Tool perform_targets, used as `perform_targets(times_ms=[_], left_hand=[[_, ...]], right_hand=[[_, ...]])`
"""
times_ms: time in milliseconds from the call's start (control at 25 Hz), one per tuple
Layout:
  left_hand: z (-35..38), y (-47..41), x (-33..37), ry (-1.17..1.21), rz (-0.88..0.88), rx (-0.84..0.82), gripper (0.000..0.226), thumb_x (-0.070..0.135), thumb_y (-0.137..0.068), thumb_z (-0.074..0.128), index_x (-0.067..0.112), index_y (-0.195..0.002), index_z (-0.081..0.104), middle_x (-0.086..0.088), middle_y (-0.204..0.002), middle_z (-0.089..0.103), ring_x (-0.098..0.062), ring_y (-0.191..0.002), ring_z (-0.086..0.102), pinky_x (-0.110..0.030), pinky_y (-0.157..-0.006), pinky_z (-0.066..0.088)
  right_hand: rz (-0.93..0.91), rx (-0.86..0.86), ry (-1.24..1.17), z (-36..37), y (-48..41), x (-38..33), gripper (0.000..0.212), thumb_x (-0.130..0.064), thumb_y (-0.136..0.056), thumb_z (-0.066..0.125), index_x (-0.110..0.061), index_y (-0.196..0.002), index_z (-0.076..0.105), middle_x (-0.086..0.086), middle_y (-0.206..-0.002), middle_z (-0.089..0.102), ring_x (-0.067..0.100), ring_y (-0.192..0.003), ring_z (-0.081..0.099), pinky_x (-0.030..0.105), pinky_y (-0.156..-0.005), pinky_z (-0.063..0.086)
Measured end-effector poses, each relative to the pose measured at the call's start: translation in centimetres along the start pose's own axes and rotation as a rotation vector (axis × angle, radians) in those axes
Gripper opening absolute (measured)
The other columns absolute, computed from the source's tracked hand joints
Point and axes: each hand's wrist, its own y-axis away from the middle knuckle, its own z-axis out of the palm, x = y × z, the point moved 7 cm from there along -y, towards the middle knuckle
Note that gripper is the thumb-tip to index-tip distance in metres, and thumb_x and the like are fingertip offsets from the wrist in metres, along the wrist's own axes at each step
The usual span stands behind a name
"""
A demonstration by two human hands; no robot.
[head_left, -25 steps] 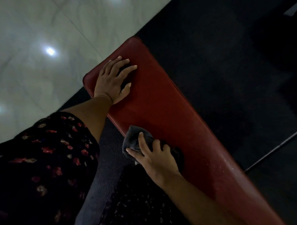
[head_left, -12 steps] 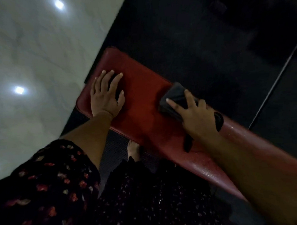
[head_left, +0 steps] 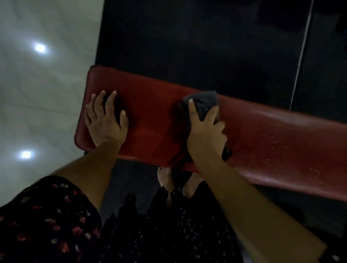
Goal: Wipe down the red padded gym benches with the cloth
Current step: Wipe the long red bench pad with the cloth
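Red padded upholstery covers the bench (head_left: 152, 120), which runs from its rounded left end out past the right edge of view; fine pale specks and a dull sheen show on its right-hand stretch; the left-hand stretch looks darker and even in tone

Left hand (head_left: 105, 122) rests flat on the bench near its left end, palm down; its fingers (head_left: 96, 100) lie straight and spread wide, the thumb angled toward the bench middle; it holds nothing

Right hand (head_left: 205, 134) sits on the bench middle, well apart from the left hand; it holds a dark grey cloth (head_left: 203, 102) against the pad; index finger laid straight over the bunched fabric, thumb and remaining fingers curled round it; part of the cloth pokes out beyond the fingertips toward the far edge of the bench, and a small dark fold shows below the heel of the hand near the near edge

Dark floral-print sleeve (head_left: 44, 224) and garment fill the lower left; bare feet (head_left: 166, 176) stand on dark matting just under the near edge of the bench; pale glossy floor (head_left: 39, 96) with light reflections lies beyond the left end; black flooring (head_left: 195, 42) lies behind the far edge
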Motion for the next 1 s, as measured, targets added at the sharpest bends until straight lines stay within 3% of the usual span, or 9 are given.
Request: perform_targets(times_ms=[200,280,320,440,520,600,760,880,1000], left_hand=[[0.0,-0.3,0.2,-0.023,0.038,-0.035,0.069,0.063,-0.091,0.032,0.027,-0.15,0.033,-0.006,-0.158,0.027,-0.029,-0.148,0.017,-0.05,-0.118,0.013],[-0.1,-0.2,0.7,-0.023,0.063,-0.047,0.068,0.06,-0.092,0.033,0.028,-0.151,0.031,-0.007,-0.16,0.025,-0.029,-0.149,0.015,-0.05,-0.119,0.01],[-0.3,-0.2,1.0,-0.027,0.095,-0.029,0.064,0.056,-0.094,0.035,0.026,-0.151,0.032,-0.009,-0.159,0.026,-0.03,-0.148,0.017,-0.049,-0.12,0.009],[-1.4,0.4,3.7,-0.059,0.402,0.094,0.05,0.034,-0.098,0.043,0.02,-0.146,0.04,-0.014,-0.151,0.038,-0.034,-0.142,0.029,-0.045,-0.12,0.008],[-1.4,0.8,7.6,-0.048,0.682,0.097,0.046,0.027,-0.096,0.044,0.019,-0.141,0.043,-0.012,-0.147,0.04,-0.034,-0.137,0.035,-0.044,-0.12,0.009],[-0.1,1.3,12.4,-0.021,0.8,0.027,0.045,0.027,-0.094,0.044,0.019,-0.138,0.046,-0.011,-0.144,0.044,-0.033,-0.135,0.039,-0.049,-0.118,0.015],[3.6,3.3,19.3,0.034,0.721,-0.088,0.049,0.029,-0.096,0.04,0.017,-0.143,0.043,-0.011,-0.147,0.047,-0.031,-0.138,0.039,-0.049,-0.118,0.016],[5.5,3.6,19.2,-0.027,0.591,-0.177,0.055,0.037,-0.099,0.029,0.018,-0.15,0.037,-0.006,-0.154,0.04,-0.024,-0.145,0.028,-0.04,-0.121,0.006],[5.3,3.5,19.3,-0.062,0.632,-0.146,0.054,0.039,-0.098,0.031,0.023,-0.149,0.039,-0.002,-0.154,0.038,-0.023,-0.145,0.027,-0.041,-0.121,0.007]], right_hand=[[-0.192,-0.142,0.016,4.8,8.8,0.4,0.08,-0.026,-0.1,0.036,-0.042,-0.147,-0.027,0.027,-0.156,-0.016,0.045,-0.118,0.038,0.051,-0.085,0.049],[-0.253,-0.08,0.01,6.0,11.0,2.2,0.066,-0.03,-0.101,0.026,-0.045,-0.15,-0.015,0.027,-0.158,-0.004,0.045,-0.112,0.043,0.051,-0.079,0.05],[-0.247,-0.033,0.028,6.3,11.5,3.3,0.068,-0.033,-0.099,0.032,-0.046,-0.151,-0.008,0.026,-0.159,0.006,0.044,-0.105,0.048,0.05,-0.072,0.051],[-0.214,-0.066,0.07,7.9,10.7,7.0,0.105,-0.038,-0.089,0.064,-0.052,-0.143,-0.025,0.018,-0.16,-0.005,0.041,-0.107,0.044,0.046,-0.074,0.05],[-0.149,-0.045,0.077,6.7,8.9,8.8,0.098,-0.03,-0.095,0.054,-0.051,-0.141,-0.03,0.015,-0.16,-0.009,0.037,-0.108,0.041,0.041,-0.072,0.047],[-0.096,0.073,0.082,4.0,6.2,9.1,0.085,-0.025,-0.098,0.045,-0.05,-0.146,-0.02,0.015,-0.16,-0.003,0.036,-0.105,0.043,0.038,-0.066,0.042],[-0.105,0.146,0.099,-0.6,-0.8,7.6,0.069,-0.031,-0.102,0.041,-0.048,-0.151,-0.004,0.015,-0.158,0.004,0.039,-0.111,0.043,0.045,-0.077,0.047],[-0.031,0.139,0.024,-2.9,-4.7,8.4,0.065,-0.031,-0.102,0.042,-0.047,-0.152,0.004,0.014,-0.157,0.008,0.042,-0.117,0.04,0.051,-0.085,0.049],[0.083,0.092,-0.082,-2.1,-4.6,9.7,0.069,-0.026,-0.099,0.044,-0.045,-0.153,0.005,0.016,-0.157,0.008,0.041,-0.117,0.041,0.05,-0.085,0.05]])
